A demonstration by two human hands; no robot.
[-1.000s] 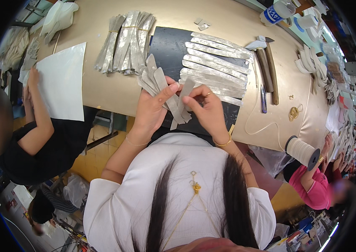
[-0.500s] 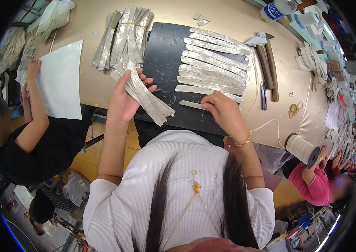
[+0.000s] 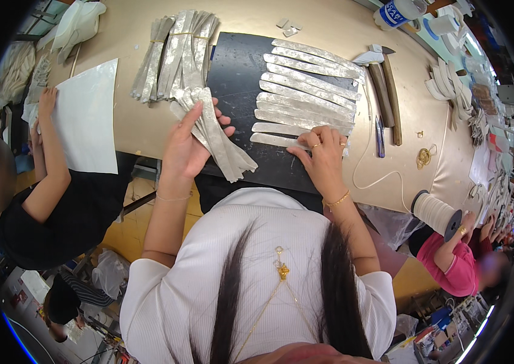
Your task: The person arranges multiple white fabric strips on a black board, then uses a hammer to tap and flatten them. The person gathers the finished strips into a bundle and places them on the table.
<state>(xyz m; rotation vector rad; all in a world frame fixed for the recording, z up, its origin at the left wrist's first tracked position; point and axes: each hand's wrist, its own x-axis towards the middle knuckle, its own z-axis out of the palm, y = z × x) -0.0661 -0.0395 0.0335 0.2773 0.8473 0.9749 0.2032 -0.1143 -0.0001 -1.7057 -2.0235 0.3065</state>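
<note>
My left hand (image 3: 189, 145) is closed round a loose bunch of silvery, mottled strips (image 3: 223, 151), fanned out at their near ends. Over the near part of a black board (image 3: 233, 73), my right hand (image 3: 325, 151) has its thumb and fingers on the nearest silvery strip (image 3: 272, 140), which lies along the board. Beyond it, several similar strips (image 3: 305, 91) are laid side by side in a row, their right ends close together. At the board's far left rest more strips in bundles (image 3: 178, 54), bound with thin bands.
Right of the board lie two wooden-handled hammers (image 3: 390, 97), a slim dark tool (image 3: 380, 138) and a thin white cord (image 3: 384, 175) from a spool (image 3: 436, 213). A white sheet (image 3: 93, 115) is at left, beside a co-worker's arm (image 3: 51, 151).
My right hand has brought the nearest strip away from me and slightly left, up close to the row. My left hand has shifted slightly right with its bunch.
</note>
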